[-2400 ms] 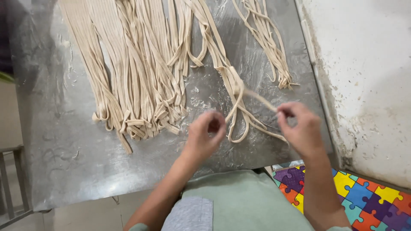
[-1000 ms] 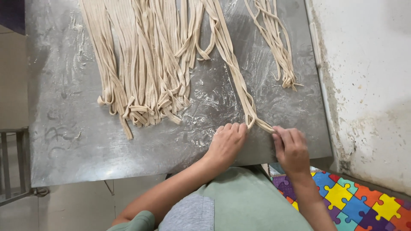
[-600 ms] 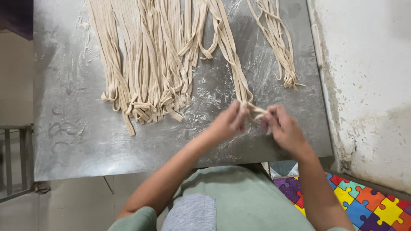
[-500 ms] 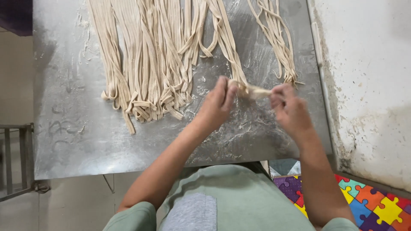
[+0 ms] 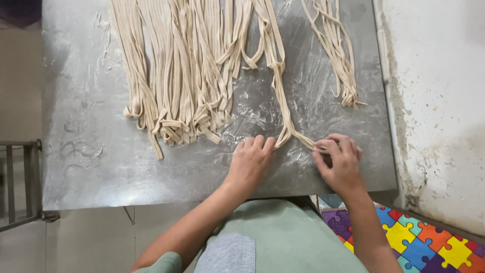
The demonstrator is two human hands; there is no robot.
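Left hand lies open and flat on the floured steel table touching a dough strand, right hand pinching its end near the table's front edge

No packages, labels, signs or screens show anywhere in the frame, from the upper left corner to the lower right; nothing printed or lit stands on any surface in view here.

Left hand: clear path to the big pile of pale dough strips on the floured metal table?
Probably yes. The left hand lies flat on the floured metal table, and only bare tabletop separates it from the big pile of pale dough strips. The right hand pinches a separate strand, out of the way.
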